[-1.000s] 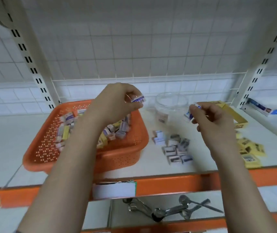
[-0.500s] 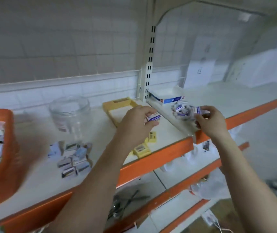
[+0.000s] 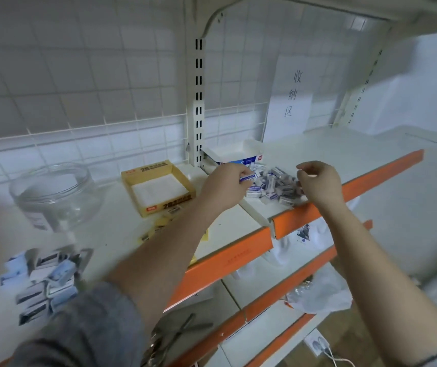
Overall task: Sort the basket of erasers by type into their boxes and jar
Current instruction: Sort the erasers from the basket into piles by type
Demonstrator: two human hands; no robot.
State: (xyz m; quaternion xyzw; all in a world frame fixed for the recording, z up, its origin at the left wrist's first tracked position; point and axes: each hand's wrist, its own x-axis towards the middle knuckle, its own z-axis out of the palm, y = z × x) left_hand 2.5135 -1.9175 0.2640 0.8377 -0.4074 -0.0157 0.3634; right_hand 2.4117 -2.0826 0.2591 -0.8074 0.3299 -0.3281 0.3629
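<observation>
One blue-sleeved eraser (image 3: 247, 178) pinched in left hand (image 3: 225, 185), over pile (image 3: 274, 187) at shelf (image 3: 344, 154) front edge. Right hand (image 3: 319, 182) curled, seemingly holding nothing. Risk: the pile crowds the orange lip; a careless drop could knock erasers off. White box (image 3: 234, 154) behind, unfilled.

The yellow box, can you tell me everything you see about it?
The yellow box is a shallow open cardboard tray with low walls and dark print, "2B", on its rims. Its white inside looks empty. It lies flat on the white shelf, between the clear jar and the left hand. Nothing touches it; small yellow erasers lie just in front.
</observation>
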